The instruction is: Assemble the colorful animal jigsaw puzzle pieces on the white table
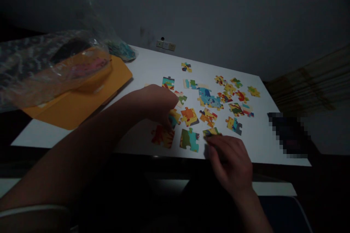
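Jigsaw puzzle pieces with bright cartoon pictures lie spread over a white table (153,65). My left hand (160,103) reaches over the left side of them, bent at the wrist, fingers drawn together and pointing down. Its fingertips are by a teal and yellow piece (175,118) and a red piece (162,137); whatever they hold is hidden. My right hand (233,160) is at the front edge, fingers closed at a yellow and green piece (212,132). Between the hands is a green and teal piece (189,140). Farther back, joined blue elephant pieces (209,98) lie flat.
On the left, clear plastic packaging (51,58) covers part of an orange envelope-like sheet (79,107). Another plastic bag (121,50) sits at the back left corner. A blurred-out dark object (291,134) rests at the right edge. Wall sockets (165,45) are behind the table.
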Motion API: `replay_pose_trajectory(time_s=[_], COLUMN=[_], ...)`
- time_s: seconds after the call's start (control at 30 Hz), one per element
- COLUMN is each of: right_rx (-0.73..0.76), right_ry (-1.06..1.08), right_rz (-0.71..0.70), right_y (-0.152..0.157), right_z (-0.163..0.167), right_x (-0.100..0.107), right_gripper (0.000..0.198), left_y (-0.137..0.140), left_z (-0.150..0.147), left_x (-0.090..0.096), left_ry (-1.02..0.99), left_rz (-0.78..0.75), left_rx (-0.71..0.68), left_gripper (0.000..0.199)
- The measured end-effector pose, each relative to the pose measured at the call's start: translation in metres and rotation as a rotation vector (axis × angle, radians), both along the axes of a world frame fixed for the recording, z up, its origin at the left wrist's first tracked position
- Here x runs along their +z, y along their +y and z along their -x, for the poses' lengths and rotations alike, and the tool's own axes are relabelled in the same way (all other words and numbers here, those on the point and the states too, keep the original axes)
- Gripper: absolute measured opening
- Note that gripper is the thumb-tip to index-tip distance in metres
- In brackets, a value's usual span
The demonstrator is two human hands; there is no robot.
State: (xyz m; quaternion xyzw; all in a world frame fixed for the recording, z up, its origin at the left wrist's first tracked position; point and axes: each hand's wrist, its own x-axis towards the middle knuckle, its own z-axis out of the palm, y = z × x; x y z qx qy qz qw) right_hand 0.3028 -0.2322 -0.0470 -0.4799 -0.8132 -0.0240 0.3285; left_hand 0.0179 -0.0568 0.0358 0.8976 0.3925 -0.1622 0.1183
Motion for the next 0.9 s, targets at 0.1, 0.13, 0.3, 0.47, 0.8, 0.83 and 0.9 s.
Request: replay_pose_trajectory(time_s=[0.1,0.13,0.3,0.47,0.8,0.83,0.9], right_rx=[-0.056,-0.083,-0.135,0.021,0.02,0.02,0.017], right_ry=[-0.072,-0.084,-0.048,-0.072,-0.107,-0.117,-0.122], right_rz=[-0.002,-0.007,0.016,0.138,0.224,0.232,0.241], right_y=[0.0,0.0,-0.002,-0.014,-0.007,-0.004,-0.001], right_z=[-0.027,-0.034,-0.028,0.031,0.062,0.061,0.061], right_x=[-0.005,-0.006,0.003,0.007,0.005,0.006,0.007], right_gripper=[0.025,0.022,0.018,0.034,0.031,0.031,0.03], left_y=[0.0,0.001,0.002,0.002,0.003,0.002,0.002], left_z=[0.002,0.003,0.005,0.004,0.001,0.001,0.001], left_x=[-0.003,-0.004,-0.008,-0.004,-0.002,-0.001,0.001], left_ry=[-0.125,-0.157,-0.202,-0.162,-0.091,-0.082,-0.07], left_rz=[0.042,0.06,0.071,0.066,0.046,0.047,0.054], left_rx=[0.037,0.05,0.039,0.057,-0.008,-0.019,-0.021], left_gripper=[0.059,0.058,0.054,0.061,0.055,0.056,0.059])
